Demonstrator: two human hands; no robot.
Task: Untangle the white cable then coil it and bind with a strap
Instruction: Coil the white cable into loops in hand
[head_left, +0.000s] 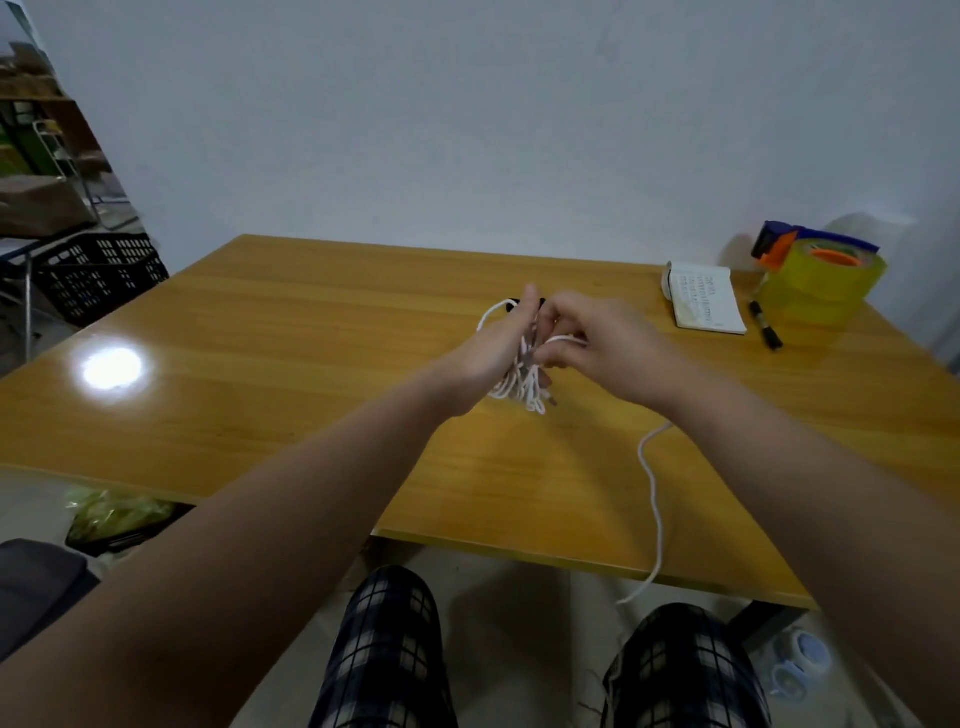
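A white cable (524, 387) hangs as a bunch of loops between both hands above the middle of the wooden table (291, 332). My left hand (496, 340) grips the bunch, with loops sticking out above and below it. My right hand (597, 340) pinches a strand of the same cable beside the left. A loose tail of the cable (653, 499) runs from under my right forearm across the table and drops over the front edge. Something small and black (514, 304), possibly a strap, shows just behind my left fingers; I cannot tell what it is.
A small white notebook (704, 299), a black marker (764, 325) and a yellow tape roll in a blue-orange dispenser (818, 273) stand at the back right. A black crate (101, 273) sits off the table's left. A wall rises behind the table.
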